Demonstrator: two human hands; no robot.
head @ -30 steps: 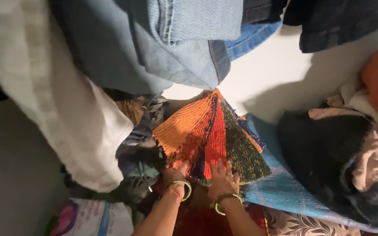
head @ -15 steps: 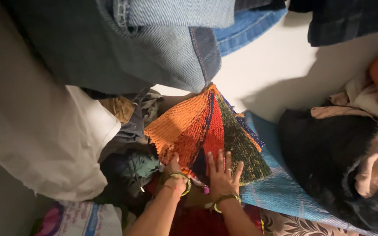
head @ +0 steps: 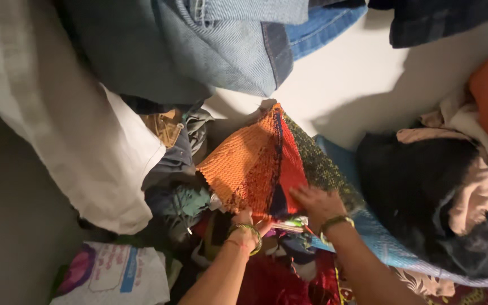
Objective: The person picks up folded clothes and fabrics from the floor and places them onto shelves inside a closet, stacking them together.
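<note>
Orange, red and dark green woven cloth lies fanned over the clothes pile, just below the hanging denim jeans. The left hand pinches its lower edge, fingers closed on it. The right hand rests flat on the cloth's right side, fingers spread.

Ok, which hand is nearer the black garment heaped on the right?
Right. The right hand lies flat on the woven cloth, beside the black garment; the left hand grips the cloth's lower edge, farther off.

Bare forearms, a green-gold bangle on each wrist.
</note>
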